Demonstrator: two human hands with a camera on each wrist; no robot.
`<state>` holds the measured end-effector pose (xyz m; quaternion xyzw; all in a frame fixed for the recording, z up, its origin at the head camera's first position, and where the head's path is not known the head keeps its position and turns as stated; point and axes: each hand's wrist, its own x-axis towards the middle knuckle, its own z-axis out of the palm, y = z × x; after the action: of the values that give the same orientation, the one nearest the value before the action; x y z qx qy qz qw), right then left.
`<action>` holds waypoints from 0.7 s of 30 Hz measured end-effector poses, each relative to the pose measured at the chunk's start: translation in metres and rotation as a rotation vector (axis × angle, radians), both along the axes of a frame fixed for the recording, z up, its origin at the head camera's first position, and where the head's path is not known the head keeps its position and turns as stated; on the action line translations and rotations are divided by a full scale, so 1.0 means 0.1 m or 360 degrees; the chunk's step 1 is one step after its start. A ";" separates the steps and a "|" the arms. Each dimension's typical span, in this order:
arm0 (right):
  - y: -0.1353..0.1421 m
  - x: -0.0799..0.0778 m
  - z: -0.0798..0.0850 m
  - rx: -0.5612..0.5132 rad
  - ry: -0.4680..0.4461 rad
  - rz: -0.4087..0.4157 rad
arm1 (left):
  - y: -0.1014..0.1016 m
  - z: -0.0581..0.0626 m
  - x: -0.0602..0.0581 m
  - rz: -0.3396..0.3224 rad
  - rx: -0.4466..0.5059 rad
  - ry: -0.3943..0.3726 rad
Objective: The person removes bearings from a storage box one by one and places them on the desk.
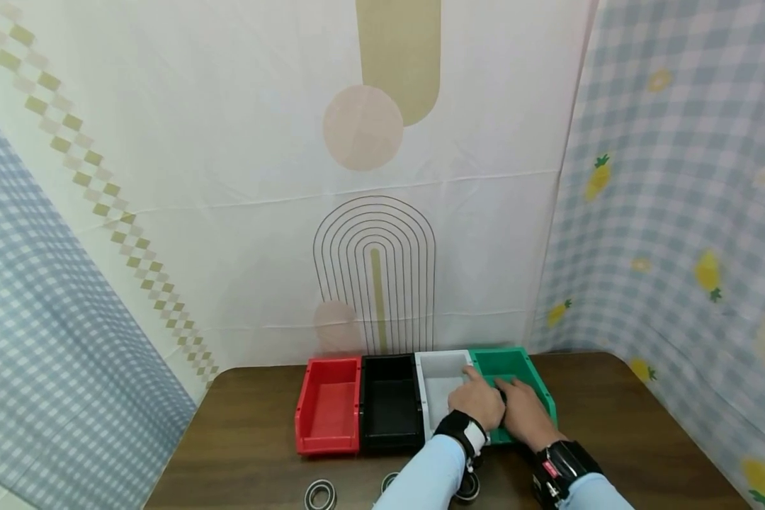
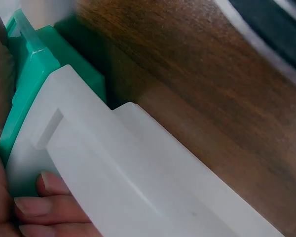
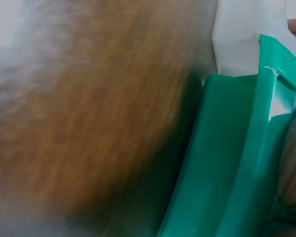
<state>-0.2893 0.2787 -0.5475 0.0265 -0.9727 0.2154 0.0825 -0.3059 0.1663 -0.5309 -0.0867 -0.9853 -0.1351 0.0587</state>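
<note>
Over the white bin (image 1: 443, 379), my left hand (image 1: 478, 404) points its index finger toward the far wall. In the left wrist view its other fingers (image 2: 54, 210) are bent inside that bin, near the wall shared with the green bin (image 1: 545, 386). Whether they grip that wall is hidden. My right hand (image 1: 528, 414) reaches into the green bin, its fingers pointing to the left hand. A small dark patch shows between the hands; I cannot tell if it is an object or shadow. Bearings lie in front: one bearing (image 1: 320, 494) by itself, another bearing (image 1: 468, 489) beside the left wrist.
The red bin (image 1: 328, 407) and black bin (image 1: 392, 404) stand left of the white one, side by side in one row. A third bearing (image 1: 389, 482) is partly behind the left sleeve. Brown wooden table (image 1: 248, 432) extends on both sides; patterned cloth (image 1: 261, 283) hangs behind.
</note>
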 end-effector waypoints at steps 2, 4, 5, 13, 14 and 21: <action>-0.01 -0.02 0.00 -0.0001 -0.0009 0.0004 | -0.01 -0.01 -0.01 0.0001 0.0002 0.0015; -0.02 -0.05 0.00 -0.0006 -0.0023 0.0001 | -0.01 -0.02 -0.02 -0.0003 0.0013 0.0013; -0.03 -0.06 0.00 -0.0011 -0.0030 -0.0002 | -0.02 -0.02 -0.02 -0.0008 0.0025 0.0008; -0.06 -0.10 0.02 0.0148 0.0108 0.0035 | -0.04 -0.02 -0.06 -0.0043 0.0153 -0.0050; -0.06 -0.10 0.01 0.0153 0.0109 0.0032 | -0.05 -0.02 -0.06 -0.0050 0.0169 -0.0053; -0.06 -0.05 -0.02 0.0179 0.0084 -0.0007 | -0.04 -0.02 -0.02 -0.0055 0.0184 -0.0037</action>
<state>-0.2945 0.2729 -0.5497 0.0345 -0.9808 0.1594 0.1069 -0.3084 0.1623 -0.5331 -0.0985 -0.9748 -0.1937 0.0500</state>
